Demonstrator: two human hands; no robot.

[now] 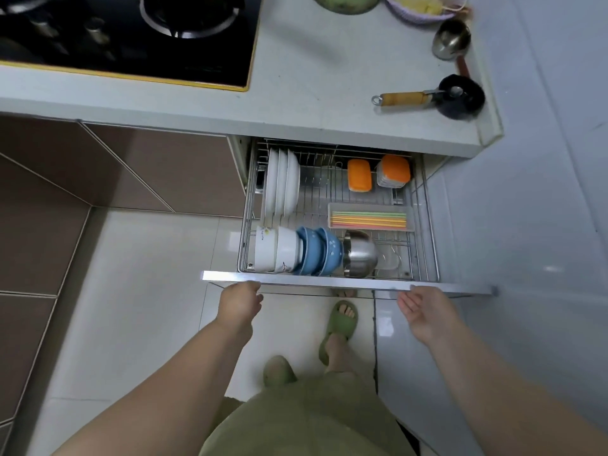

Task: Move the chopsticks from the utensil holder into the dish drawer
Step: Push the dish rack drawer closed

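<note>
The dish drawer stands pulled out below the counter, a wire rack inside it. Coloured chopsticks lie flat in a clear tray at the rack's right middle. My left hand is curled at the left part of the drawer's front rail, fingers touching its underside. At the right end of the rail my right hand is open, palm up, fingertips just under the edge. No utensil holder is in view.
White plates stand in the rack's back left. Bowls and a steel bowl lie in front, two orange-lidded boxes behind. A stove, ladle and small black pan sit on the counter. My feet in green slippers are on the tiles.
</note>
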